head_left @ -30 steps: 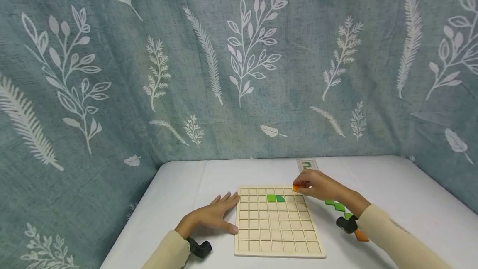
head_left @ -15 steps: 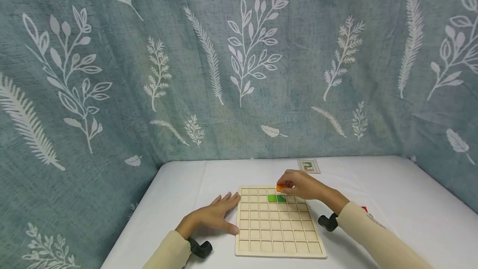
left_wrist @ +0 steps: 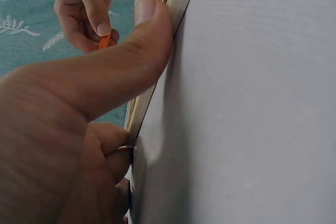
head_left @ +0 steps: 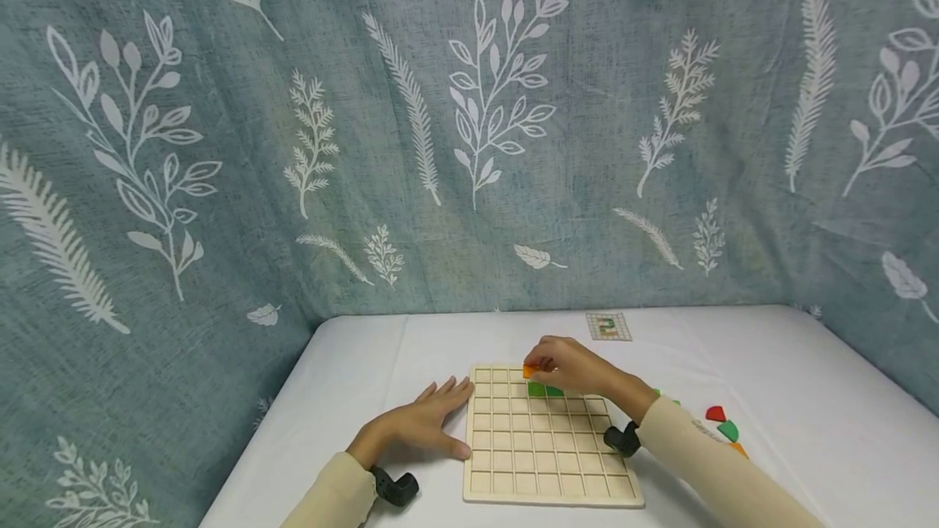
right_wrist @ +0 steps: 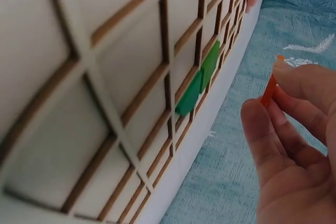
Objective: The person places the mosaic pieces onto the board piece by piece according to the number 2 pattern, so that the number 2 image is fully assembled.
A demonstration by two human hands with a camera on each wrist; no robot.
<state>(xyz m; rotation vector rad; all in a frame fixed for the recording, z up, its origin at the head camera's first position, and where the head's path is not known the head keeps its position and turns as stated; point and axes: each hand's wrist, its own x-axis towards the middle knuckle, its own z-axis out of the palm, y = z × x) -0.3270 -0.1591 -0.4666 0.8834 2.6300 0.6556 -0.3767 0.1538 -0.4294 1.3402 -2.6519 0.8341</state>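
A wooden grid board (head_left: 543, 446) lies on the white table. Two green tiles sit in neighbouring cells of its second row from the far edge: a light green square tile (right_wrist: 210, 65) and a darker green tile (right_wrist: 189, 94). Between thumb and fingers my right hand (head_left: 568, 367) pinches an orange tile (right_wrist: 269, 88), held just above the board's far row, apart from the grid in the right wrist view. My left hand (head_left: 425, 422) rests at the board's left edge, fingers spread, its thumb (left_wrist: 149, 22) touching the wooden side.
Behind the board lies a small pattern card (head_left: 609, 327). To the right, partly covered by my right sleeve, are loose tiles: a red one (head_left: 715, 413), a green one (head_left: 729, 430) and an orange one (head_left: 738, 449). A patterned curtain (head_left: 469, 129) hangs behind the table.
My right hand has moved left along the board's far edge with the orange tile. Loose tiles at the right have come out from behind the sleeve. My left hand has stayed put.
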